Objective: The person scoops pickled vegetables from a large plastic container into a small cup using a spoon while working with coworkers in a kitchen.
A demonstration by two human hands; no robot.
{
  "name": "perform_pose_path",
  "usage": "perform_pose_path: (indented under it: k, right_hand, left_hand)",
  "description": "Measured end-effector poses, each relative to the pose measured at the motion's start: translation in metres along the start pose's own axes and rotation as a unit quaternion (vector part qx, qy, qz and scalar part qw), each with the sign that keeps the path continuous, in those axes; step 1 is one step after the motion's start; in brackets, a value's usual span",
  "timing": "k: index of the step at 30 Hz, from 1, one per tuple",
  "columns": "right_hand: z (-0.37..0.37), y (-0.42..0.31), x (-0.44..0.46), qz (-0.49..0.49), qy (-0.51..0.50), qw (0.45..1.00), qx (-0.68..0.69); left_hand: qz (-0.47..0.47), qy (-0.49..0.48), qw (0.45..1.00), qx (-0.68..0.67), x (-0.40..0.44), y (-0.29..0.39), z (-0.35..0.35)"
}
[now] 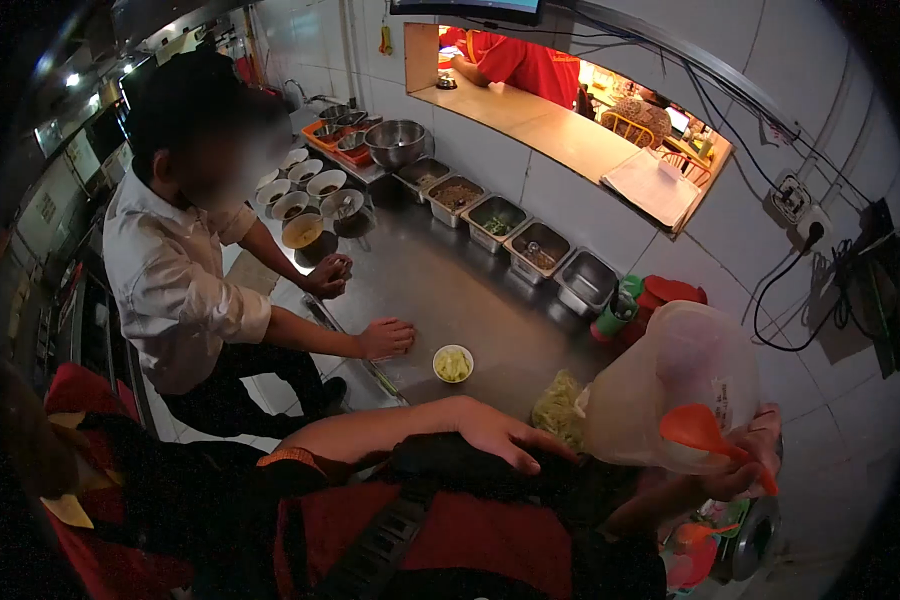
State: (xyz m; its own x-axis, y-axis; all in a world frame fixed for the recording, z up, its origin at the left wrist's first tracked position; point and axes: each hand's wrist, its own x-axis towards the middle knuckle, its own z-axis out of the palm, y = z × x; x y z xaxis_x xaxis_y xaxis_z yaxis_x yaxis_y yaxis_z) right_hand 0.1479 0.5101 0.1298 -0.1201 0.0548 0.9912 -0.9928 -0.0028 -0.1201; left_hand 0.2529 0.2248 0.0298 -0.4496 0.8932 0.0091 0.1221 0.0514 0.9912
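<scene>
My right hand (750, 460) is closed at the right, around the handle of an orange plastic ladle (698, 430) and against a large translucent plastic container (635, 385). The container is tilted. Whether my fingers also grip its rim, I cannot tell. My left hand (500, 435) reaches across in front of me, fingers stretched out and holding nothing, its fingertips close to the container's lower left side. Just beyond it lies a clear bag of pale shredded vegetable (560, 408). A small white bowl of yellowish-green food (453, 364) stands on the steel counter (420, 295).
At the left a co-worker in a white shirt (170, 270) rests one hand on the counter edge. Several steel food pans (490, 220) line the wall, with bowls (303, 230) and a steel mixing bowl (397, 143) farther back. Green and red containers (620, 308) stand beside the pans.
</scene>
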Motion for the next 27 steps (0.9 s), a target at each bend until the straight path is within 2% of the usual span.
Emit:
perform_pose_path:
  k: [8,10,12,14,16,17,23,26,27]
  right_hand:
    - [-0.039,0.0,0.005,-0.013,-0.046,0.999,0.026]
    - [-0.039,-0.004,0.001,0.011,0.014,1.0,0.005]
    - [-0.055,-0.004,-0.003,0.026,-0.005,1.0,0.012]
    - [-0.05,-0.005,0.003,0.03,-0.019,0.999,0.013]
    - [-0.036,-0.01,-0.003,0.009,0.09,0.995,-0.041]
    - [-0.034,-0.01,-0.004,0.007,0.103,0.993,-0.057]
    - [-0.018,-0.001,-0.012,0.006,0.073,0.995,-0.066]
    - [-0.011,0.007,-0.013,0.008,0.066,0.996,-0.064]
    - [-0.008,0.011,-0.015,0.009,0.06,0.996,-0.061]
  left_hand:
    - [0.024,0.018,1.0,-0.01,-0.004,-0.002,-0.001]
    - [0.019,0.02,0.999,-0.019,-0.004,-0.003,-0.001]
    - [0.012,0.02,0.999,-0.024,-0.005,-0.005,0.0]
    - [0.031,0.011,0.999,-0.028,-0.003,-0.006,-0.002]
    - [0.02,0.0,0.999,-0.033,-0.001,-0.008,-0.001]
    - [0.021,-0.002,0.999,-0.047,-0.001,-0.013,0.0]
    - [0.016,0.019,0.999,-0.027,-0.006,-0.003,0.005]
    - [0.038,0.038,0.998,0.027,-0.01,-0.003,0.013]
    - [0.072,0.057,0.995,0.049,-0.012,-0.009,0.018]
